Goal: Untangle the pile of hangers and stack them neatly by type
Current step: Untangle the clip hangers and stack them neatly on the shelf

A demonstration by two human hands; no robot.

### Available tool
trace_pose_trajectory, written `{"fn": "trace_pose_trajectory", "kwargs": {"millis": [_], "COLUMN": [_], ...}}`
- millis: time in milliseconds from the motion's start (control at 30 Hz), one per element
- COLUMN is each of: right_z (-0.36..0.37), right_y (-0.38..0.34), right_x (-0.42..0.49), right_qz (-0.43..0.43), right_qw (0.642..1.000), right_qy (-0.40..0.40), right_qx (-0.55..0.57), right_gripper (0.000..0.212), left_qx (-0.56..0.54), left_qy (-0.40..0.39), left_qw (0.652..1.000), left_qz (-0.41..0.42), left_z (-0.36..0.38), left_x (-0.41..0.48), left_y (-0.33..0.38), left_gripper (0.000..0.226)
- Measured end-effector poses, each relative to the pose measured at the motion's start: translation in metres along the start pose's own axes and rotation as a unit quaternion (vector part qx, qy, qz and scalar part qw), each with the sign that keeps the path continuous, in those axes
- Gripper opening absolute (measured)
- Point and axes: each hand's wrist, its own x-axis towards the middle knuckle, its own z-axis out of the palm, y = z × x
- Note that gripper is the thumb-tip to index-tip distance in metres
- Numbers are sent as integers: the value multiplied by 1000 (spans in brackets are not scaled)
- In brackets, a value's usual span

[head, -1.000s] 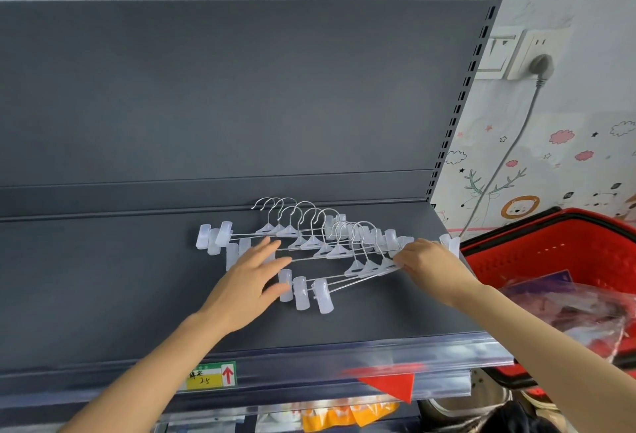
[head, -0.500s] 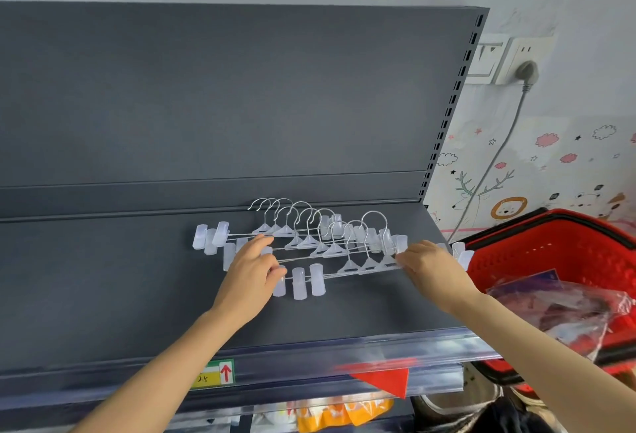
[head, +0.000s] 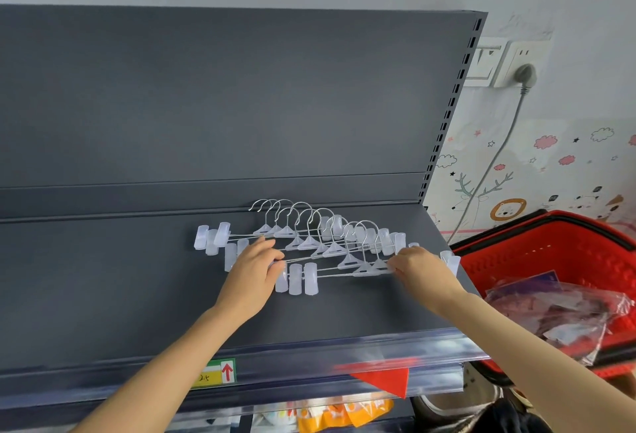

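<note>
The clip hangers [head: 308, 243] lie fanned in an overlapping row on the dark grey shelf [head: 103, 295], toward its back edge and right end, with their hooks pointing at the back edge (wire hooks and bars, frosted plastic clips). The left grip [head: 251, 274] rests on the row's left part, its fingers curled over the wire bars beside the clips nearest the front edge. The right grip [head: 423, 271] pinches the frontmost hanger's bar close to its hook base. A red basket [head: 550, 253] stands just past the shelf's right edge.
</note>
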Motion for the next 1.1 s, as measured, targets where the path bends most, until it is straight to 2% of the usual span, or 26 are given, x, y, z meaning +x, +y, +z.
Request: {"fn": "trace_pose_trajectory", "kwargs": {"millis": [467,833,1100], "right_z": [2,-4,-10], "right_y": [8,-7,-17], "right_x": [-4,-10,-11], "right_qz": [6,23,32], "right_qw": [995,995,999], "right_qy": [55,49,16], "right_qx": [87,80,33], "right_gripper": [18,24,11], "left_qx": [35,21,39], "left_qy": [-11,10,-6], "left_qw": [999,1000,999], "left_qz": [22,-2,-12], "left_z": [-1,-10,-15], "left_x": [-1,-8,-16], "left_y": [-1,-12,-16], "left_gripper": [36,43,43]}}
